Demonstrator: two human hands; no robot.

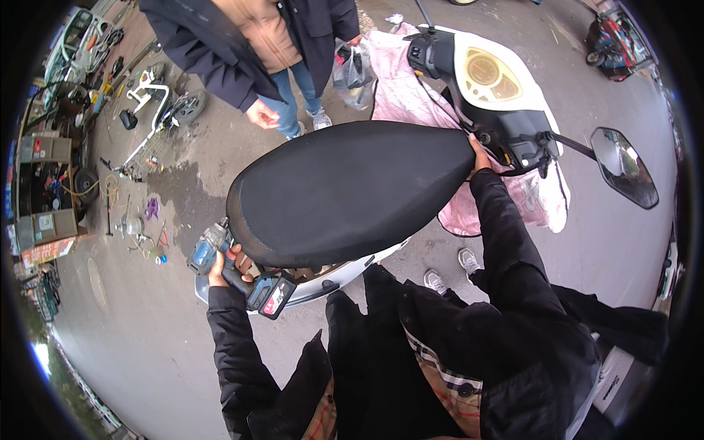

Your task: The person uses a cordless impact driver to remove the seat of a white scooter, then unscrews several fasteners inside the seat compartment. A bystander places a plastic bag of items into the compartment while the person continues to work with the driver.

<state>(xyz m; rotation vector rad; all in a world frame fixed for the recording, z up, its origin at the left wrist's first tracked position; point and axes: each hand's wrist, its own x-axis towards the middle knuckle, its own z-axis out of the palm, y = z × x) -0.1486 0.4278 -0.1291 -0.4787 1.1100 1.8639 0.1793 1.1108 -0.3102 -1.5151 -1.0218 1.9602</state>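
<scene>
A large black scooter seat lies over the white scooter body, slightly askew, showing some of the opening beneath its rear lower side. My left hand grips a blue cordless power tool with a battery at its base, held against the seat's rear end. My right hand has its fingers closed on the seat's narrow front tip, beside the black steering column. The handlebar with white front cowl and a pink padded cover are at the right.
A person in a dark jacket stands across the seat, holding a plastic bag. A white bicycle frame, scattered tools and a cart are at left. A mirror juts right. A red vehicle stands far back; white shoes show below.
</scene>
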